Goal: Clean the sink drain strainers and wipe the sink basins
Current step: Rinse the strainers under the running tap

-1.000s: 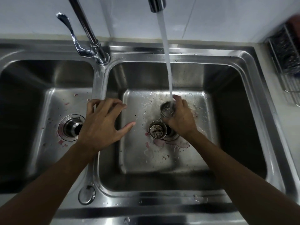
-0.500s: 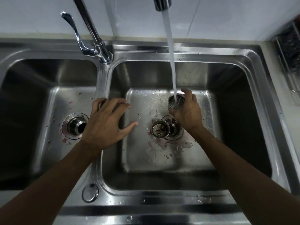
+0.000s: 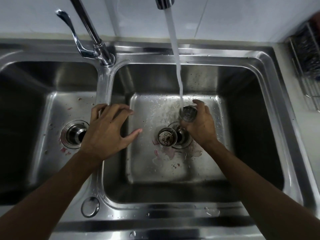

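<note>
1. The right hand is moving the strainer rightward into the water; rinsing seems underway, wiping unstarted.
2. Its fingers are curling round this perforated steel cup, above the right basin.
3. The left hand is staying on the divider, fingers spread.
4. A second strainer, debris-speckled, is lying beside the drain.

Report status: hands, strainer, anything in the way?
Right hand grips strainer cup under running water. Left hand open on basin divider. Second strainer beside right drain, debris inside. Nothing in the way.
</note>
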Action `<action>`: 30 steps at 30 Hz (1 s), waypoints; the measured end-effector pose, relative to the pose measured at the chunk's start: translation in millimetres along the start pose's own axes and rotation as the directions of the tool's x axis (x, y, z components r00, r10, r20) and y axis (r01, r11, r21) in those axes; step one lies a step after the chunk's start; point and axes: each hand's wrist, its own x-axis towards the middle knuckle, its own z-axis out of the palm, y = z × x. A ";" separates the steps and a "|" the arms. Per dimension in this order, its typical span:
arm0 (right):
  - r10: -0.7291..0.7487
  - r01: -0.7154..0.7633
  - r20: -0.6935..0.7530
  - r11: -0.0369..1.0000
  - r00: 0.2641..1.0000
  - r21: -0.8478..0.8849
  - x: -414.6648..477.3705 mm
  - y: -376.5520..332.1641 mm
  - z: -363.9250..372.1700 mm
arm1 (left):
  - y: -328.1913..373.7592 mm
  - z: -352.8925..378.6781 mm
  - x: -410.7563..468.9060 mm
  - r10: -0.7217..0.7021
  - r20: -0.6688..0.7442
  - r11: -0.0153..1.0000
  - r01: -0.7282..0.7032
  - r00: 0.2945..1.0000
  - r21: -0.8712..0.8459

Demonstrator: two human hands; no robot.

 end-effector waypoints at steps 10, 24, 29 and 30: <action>0.576 -0.540 0.166 0.573 0.800 0.616 11.6 7.6 -11.3 | -2.7 2.2 -1.0 -0.002 0.001 1.000 0.002 1.000 0.003; 0.187 -0.194 0.120 0.980 0.975 0.044 -7.7 18.1 -12.6 | -2.1 1.5 0.1 -0.019 0.015 1.000 0.019 1.000 -0.009; 0.048 -0.045 0.093 0.998 0.994 -0.033 -11.8 1.9 12.1 | -0.5 -3.2 1.3 -0.024 0.047 1.000 0.024 0.999 -0.015; 0.049 -0.047 0.085 0.999 0.995 -0.024 -11.4 0.9 15.1 | -0.1 -4.3 1.7 -0.027 0.062 0.999 0.028 0.998 -0.019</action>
